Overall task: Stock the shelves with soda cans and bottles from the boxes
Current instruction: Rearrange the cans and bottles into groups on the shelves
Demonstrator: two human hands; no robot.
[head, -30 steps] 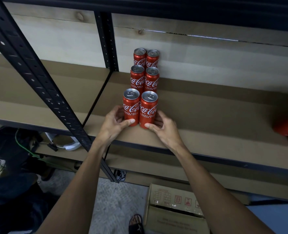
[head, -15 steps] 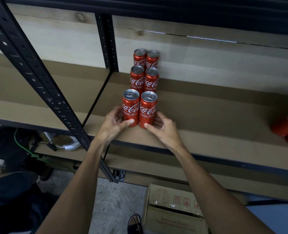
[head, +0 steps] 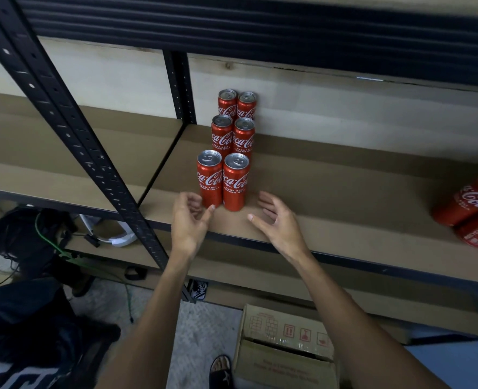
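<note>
On the shelf [head: 330,197], near its front edge: both hands are now off the front two cans [head: 232,181]. Half a second ago the fingers lay against the can bases. Now the left hand [head: 188,220] and right hand [head: 277,220] sit just on the near side of them, fingers loosely spread, holding nothing. The left thumb tip is close to the left can's base; contact cannot be ruled out from this angle.

Cans: six upright, in three rows of two running from the front edge to the back wall, each pair side by side. The front pair looks squared with the rest. Judgement: this placement is finished, and the next load must come from below.

Containers: cardboard box [head: 285,346] on the floor below the shelf's near edge, top flap open. Its interior is dark and the contents are not readable. More red cans [head: 467,203] lie tilted at the far right of the same shelf, in no container.
</note>
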